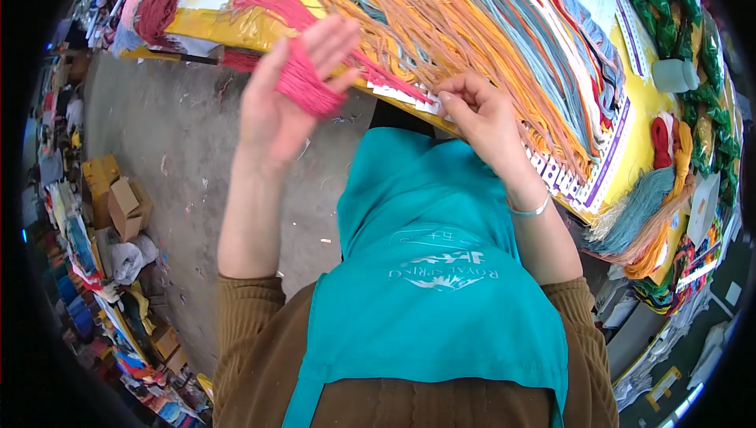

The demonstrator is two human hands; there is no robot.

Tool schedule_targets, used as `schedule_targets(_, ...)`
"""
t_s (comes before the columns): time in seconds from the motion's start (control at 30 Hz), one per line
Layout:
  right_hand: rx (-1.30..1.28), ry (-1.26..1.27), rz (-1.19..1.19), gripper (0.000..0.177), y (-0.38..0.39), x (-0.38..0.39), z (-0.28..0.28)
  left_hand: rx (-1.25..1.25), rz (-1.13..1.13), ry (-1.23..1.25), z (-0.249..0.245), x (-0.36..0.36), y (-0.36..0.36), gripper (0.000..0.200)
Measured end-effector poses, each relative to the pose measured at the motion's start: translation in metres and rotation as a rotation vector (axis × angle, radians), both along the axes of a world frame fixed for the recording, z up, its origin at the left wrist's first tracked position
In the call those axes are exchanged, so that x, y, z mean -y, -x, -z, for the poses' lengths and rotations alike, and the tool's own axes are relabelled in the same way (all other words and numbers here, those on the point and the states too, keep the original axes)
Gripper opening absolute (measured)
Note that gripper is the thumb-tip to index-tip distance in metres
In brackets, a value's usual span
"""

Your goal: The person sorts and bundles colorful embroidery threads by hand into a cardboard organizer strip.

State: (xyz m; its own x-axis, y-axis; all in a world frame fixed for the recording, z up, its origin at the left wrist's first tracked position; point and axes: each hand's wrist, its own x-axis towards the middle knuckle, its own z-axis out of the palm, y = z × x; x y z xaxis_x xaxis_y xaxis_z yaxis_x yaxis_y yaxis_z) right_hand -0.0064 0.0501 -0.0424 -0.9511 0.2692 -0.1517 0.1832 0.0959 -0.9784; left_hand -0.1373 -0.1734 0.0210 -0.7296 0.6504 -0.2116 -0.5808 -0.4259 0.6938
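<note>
Pink-red yarn [309, 85] is wound around the palm of my left hand [287, 101], which is raised at the table's near edge with its fingers partly spread. Loose strands of the same yarn trail up onto the table, and others run right toward my right hand [476, 109]. The thumb and index finger of that hand are pinched on the yarn's end beside a row of white tags [402, 96] along the edge. Long orange, tan and blue yarn strands [465, 26] lie across the table beyond both hands.
A dark red yarn bundle [164, 3] lies at the table's upper left. On the right are a pale cup [675, 75], green-wrapped bundles [657, 3] and hanging blue and orange skeins [642, 211]. Cardboard boxes [128, 207] stand on the floor at left.
</note>
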Motion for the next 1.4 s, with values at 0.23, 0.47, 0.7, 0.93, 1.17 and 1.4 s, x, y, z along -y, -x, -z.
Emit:
schedule_targets(0.23, -0.226, 0.330, -0.006, 0.013, 0.007, 0.057, -0.041, -0.167, 0.128, 0.010, -0.001, -0.029, -0.055, 0.063)
schedule_targets(0.47, -0.160, 0.397, 0.031, 0.009, -0.007, 0.058, -0.044, -0.262, 0.201, 0.064, 0.019, -0.034, -0.067, 0.058)
schedule_targets(0.7, 0.015, 0.580, 0.046, 0.010, -0.014, 0.050, -0.047, -0.177, 0.225, 0.102, 0.013, -0.039, -0.073, 0.057)
schedule_targets(0.93, -0.114, 0.783, 0.084, 0.006, -0.016, 0.044, -0.041, -0.161, 0.157, 0.014, 0.025, -0.040, -0.071, 0.054)
schedule_targets(1.17, -0.098, 0.691, 0.108, 0.004, -0.017, 0.040, -0.040, -0.127, 0.050, 0.067, 0.027, -0.039, -0.068, 0.039)
schedule_targets(1.4, -0.101, 0.530, 0.104, 0.003, -0.014, 0.044, -0.040, -0.108, -0.037, 0.195, 0.014, -0.046, -0.072, 0.038)
